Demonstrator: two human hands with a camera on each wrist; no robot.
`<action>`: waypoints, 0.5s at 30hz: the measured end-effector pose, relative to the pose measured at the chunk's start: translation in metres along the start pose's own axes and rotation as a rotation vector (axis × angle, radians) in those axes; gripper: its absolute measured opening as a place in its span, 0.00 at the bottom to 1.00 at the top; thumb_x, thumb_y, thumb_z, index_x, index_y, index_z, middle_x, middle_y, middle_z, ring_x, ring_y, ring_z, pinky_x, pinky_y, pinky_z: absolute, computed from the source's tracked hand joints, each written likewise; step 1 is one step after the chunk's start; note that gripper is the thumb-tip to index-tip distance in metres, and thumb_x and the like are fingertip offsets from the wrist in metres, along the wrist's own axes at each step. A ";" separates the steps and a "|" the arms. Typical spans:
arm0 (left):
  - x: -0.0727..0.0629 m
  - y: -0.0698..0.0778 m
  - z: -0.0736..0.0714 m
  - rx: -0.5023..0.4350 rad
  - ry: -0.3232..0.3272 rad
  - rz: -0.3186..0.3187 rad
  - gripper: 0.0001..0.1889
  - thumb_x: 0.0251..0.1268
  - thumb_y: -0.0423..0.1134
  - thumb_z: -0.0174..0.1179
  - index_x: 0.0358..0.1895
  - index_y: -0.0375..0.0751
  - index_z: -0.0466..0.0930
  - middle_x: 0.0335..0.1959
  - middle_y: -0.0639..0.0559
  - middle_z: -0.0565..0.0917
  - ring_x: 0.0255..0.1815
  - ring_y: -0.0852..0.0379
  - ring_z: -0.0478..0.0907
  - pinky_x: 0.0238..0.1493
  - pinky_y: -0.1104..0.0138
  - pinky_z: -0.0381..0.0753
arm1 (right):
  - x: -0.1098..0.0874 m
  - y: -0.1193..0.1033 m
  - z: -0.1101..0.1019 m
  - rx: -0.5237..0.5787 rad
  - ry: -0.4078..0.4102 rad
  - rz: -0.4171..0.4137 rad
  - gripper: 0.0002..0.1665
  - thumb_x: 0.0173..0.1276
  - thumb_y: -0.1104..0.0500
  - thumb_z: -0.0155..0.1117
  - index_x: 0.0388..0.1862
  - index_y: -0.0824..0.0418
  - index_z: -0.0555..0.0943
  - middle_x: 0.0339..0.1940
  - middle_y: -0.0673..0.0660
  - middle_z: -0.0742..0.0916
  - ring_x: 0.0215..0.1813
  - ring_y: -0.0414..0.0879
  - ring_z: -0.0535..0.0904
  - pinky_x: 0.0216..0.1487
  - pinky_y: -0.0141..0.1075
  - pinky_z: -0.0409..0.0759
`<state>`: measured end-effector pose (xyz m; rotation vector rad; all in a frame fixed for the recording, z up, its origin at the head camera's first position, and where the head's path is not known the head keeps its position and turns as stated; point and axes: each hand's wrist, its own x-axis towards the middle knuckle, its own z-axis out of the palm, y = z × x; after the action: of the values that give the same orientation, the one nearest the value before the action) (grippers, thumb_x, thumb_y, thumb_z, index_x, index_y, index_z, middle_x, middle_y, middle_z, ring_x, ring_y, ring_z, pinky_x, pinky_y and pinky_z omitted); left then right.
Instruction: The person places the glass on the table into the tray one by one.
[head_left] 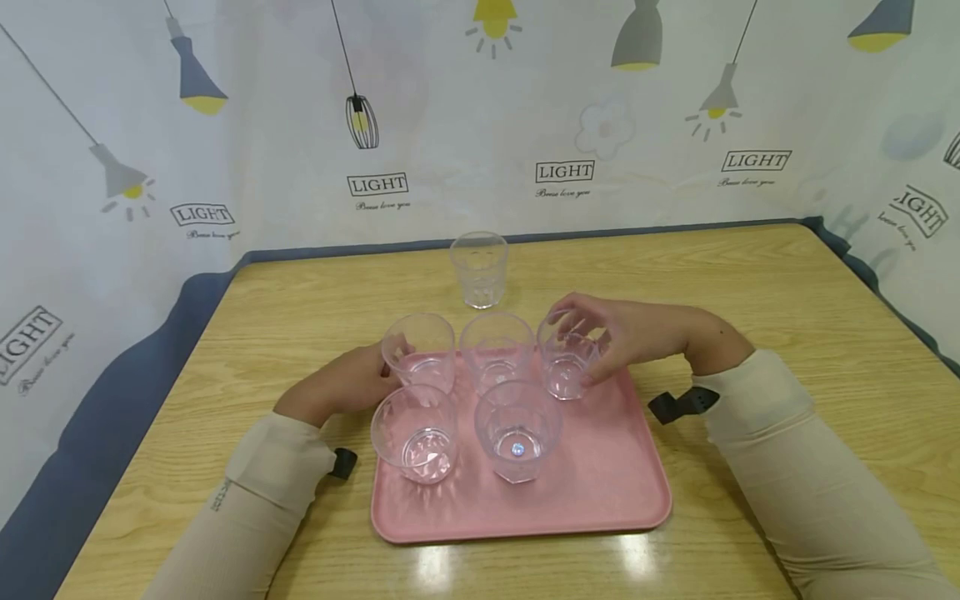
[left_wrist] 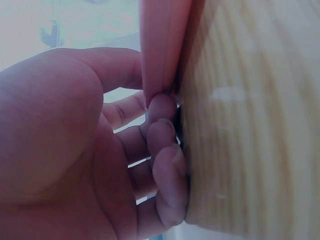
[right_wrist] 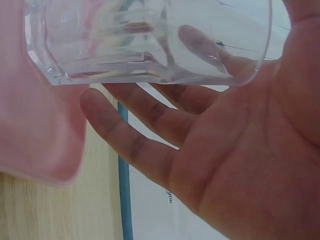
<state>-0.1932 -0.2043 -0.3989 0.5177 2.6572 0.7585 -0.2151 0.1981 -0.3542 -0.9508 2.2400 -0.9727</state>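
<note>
A pink tray (head_left: 600, 475) lies on the wooden table with several clear tumblers on it. My left hand (head_left: 356, 382) grips the tray's left rim near its far corner. In the left wrist view, the thumb is over the rim and the fingers (left_wrist: 167, 165) curl in under the edge, close to the tabletop. At the tray's far right, my right hand (head_left: 618, 329) holds a clear tumbler (head_left: 566, 375) upright, thumb on the near side and fingers round the back. The right wrist view shows this tumbler (right_wrist: 150, 45) against the palm, fingers reaching behind it.
Two tumblers, left (head_left: 427, 454) and right (head_left: 517, 442), stand at the front of the tray. Behind them are another at left (head_left: 422, 358) and one in the middle (head_left: 497, 358). A separate tumbler (head_left: 480, 271) stands on the table (head_left: 675, 267) beyond the tray. A printed curtain (head_left: 480, 125) hangs behind.
</note>
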 end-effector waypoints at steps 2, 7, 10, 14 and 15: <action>0.000 0.001 0.000 -0.001 0.000 0.002 0.23 0.70 0.49 0.57 0.65 0.46 0.71 0.56 0.45 0.82 0.56 0.49 0.78 0.63 0.48 0.76 | 0.001 0.001 0.000 0.008 -0.004 0.005 0.49 0.57 0.53 0.78 0.71 0.59 0.61 0.67 0.63 0.76 0.70 0.58 0.71 0.68 0.55 0.72; -0.001 0.001 -0.001 -0.003 0.000 0.012 0.22 0.71 0.48 0.57 0.63 0.45 0.72 0.54 0.45 0.83 0.53 0.50 0.78 0.61 0.49 0.77 | 0.002 0.003 0.000 0.019 0.004 0.012 0.48 0.57 0.53 0.77 0.70 0.58 0.61 0.65 0.63 0.77 0.69 0.58 0.72 0.68 0.56 0.73; -0.001 0.002 -0.002 0.001 0.000 0.014 0.22 0.71 0.49 0.56 0.64 0.45 0.72 0.54 0.45 0.83 0.53 0.50 0.78 0.60 0.49 0.77 | 0.002 0.003 0.000 0.024 0.006 0.016 0.47 0.57 0.53 0.77 0.70 0.59 0.61 0.65 0.64 0.77 0.69 0.59 0.72 0.67 0.56 0.73; -0.001 0.001 -0.002 0.006 -0.007 0.014 0.25 0.72 0.49 0.56 0.67 0.43 0.70 0.59 0.42 0.81 0.58 0.48 0.78 0.63 0.47 0.75 | 0.003 0.004 -0.001 0.034 0.003 0.018 0.48 0.58 0.53 0.77 0.71 0.60 0.61 0.65 0.64 0.77 0.69 0.59 0.72 0.67 0.56 0.73; -0.001 0.001 -0.002 0.006 -0.008 0.012 0.26 0.72 0.49 0.56 0.68 0.42 0.70 0.60 0.41 0.81 0.59 0.47 0.77 0.64 0.47 0.75 | 0.003 0.005 -0.001 0.036 0.002 0.019 0.48 0.58 0.53 0.77 0.71 0.60 0.61 0.65 0.64 0.77 0.69 0.59 0.71 0.67 0.56 0.73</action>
<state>-0.1925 -0.2049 -0.3961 0.5383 2.6518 0.7505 -0.2192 0.1986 -0.3578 -0.9111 2.2217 -1.0031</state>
